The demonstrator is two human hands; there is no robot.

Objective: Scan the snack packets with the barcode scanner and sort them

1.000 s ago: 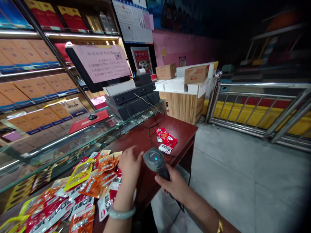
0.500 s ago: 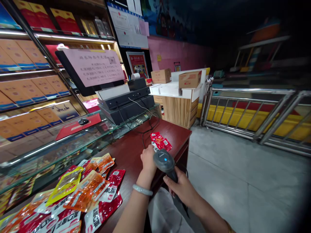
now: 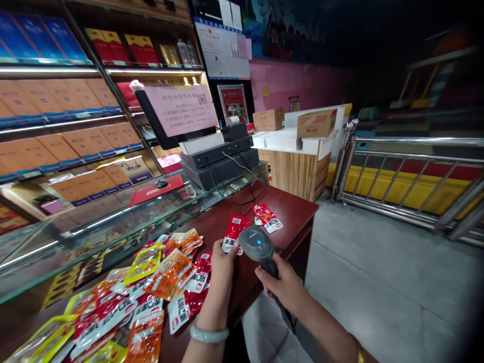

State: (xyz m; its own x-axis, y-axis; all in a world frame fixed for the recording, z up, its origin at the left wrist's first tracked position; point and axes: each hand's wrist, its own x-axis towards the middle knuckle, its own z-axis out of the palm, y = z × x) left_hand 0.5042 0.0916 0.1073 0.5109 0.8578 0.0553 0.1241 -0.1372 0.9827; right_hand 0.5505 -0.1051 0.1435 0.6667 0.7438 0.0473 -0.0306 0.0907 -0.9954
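My left hand [image 3: 222, 263] is closed on a red snack packet [image 3: 233, 229], held upright above the dark red table [image 3: 298, 214]. My right hand [image 3: 283, 288] grips the handle of a grey barcode scanner [image 3: 257, 245] with a blue light on top, its head right beside the packet. A heap of several red, orange and yellow snack packets [image 3: 151, 282] lies on the table to the left of my hands. Two or three more red packets [image 3: 267, 217] lie farther along the table near its far end.
A glass display counter [image 3: 113, 222] runs along the left, with a black cash register [image 3: 219, 156] and a screen bearing a pink notice [image 3: 180, 109]. Shelves of cartons [image 3: 56, 126] stand behind. A wooden counter with cardboard boxes [image 3: 298, 151] and a steel railing [image 3: 408, 176] lie beyond.
My left hand reached from the near heap to the far packets, then came back holding a red packet upright beside the scanner. The scanner stayed in my right hand.
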